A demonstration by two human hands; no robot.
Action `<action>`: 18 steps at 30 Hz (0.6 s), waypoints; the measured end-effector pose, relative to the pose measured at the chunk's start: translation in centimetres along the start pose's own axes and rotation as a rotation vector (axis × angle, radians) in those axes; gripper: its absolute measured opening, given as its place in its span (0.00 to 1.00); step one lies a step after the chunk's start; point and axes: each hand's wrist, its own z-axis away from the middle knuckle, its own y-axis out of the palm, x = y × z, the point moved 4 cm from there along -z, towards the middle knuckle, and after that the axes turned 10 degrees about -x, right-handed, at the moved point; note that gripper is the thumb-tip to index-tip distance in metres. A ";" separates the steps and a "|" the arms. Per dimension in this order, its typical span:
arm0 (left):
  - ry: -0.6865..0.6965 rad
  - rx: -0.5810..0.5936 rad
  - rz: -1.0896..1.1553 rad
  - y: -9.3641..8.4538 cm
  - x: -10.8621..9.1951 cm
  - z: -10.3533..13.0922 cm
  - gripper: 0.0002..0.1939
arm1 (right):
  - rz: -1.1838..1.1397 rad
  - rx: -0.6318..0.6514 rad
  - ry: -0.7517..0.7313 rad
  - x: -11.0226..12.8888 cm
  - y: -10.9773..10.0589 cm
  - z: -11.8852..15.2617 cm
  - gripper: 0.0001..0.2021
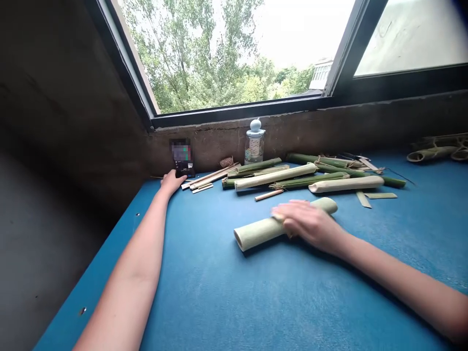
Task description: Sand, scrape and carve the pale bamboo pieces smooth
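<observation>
1. Pale green tube lies slantwise on the blue table, in front of the bamboo pieces, its open end to the left.
2. Right hand, blurred, lies over the tube's middle, fingers together; whether they clamp it, I cannot tell.
3. Left hand reaches to the foot of the phone, which leans upright at the wall; its grip is unclear.
4. Thin sticks lie right of the phone; a lidded jar stands behind the bamboo pieces.
</observation>
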 end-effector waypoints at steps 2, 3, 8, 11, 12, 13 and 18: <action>-0.012 0.001 0.003 -0.1 0.0 0.1 0.31 | 0.104 -0.085 0.139 -2.8 -0.9 0.3 0.17; -0.019 0.002 0.007 -0.1 -0.1 0.1 0.30 | 0.136 -0.108 0.190 -3.5 -1.2 0.4 0.18; -0.038 -0.005 0.037 -0.2 -0.1 0.2 0.29 | 0.083 0.024 0.078 -0.1 -0.1 -0.1 0.20; -0.039 -0.007 0.047 0.0 0.0 0.1 0.29 | 0.055 0.077 0.023 -0.5 -0.4 -0.1 0.19; -0.038 -0.008 0.050 0.0 0.0 0.1 0.29 | 0.065 0.055 0.055 -1.6 -0.8 -0.1 0.16; -0.037 -0.008 0.054 0.0 0.0 0.1 0.29 | 0.083 0.017 0.108 -2.9 -1.2 0.0 0.15; -0.043 -0.023 0.106 0.0 0.1 -0.1 0.30 | 0.071 -0.092 0.228 -3.5 -1.3 -0.1 0.15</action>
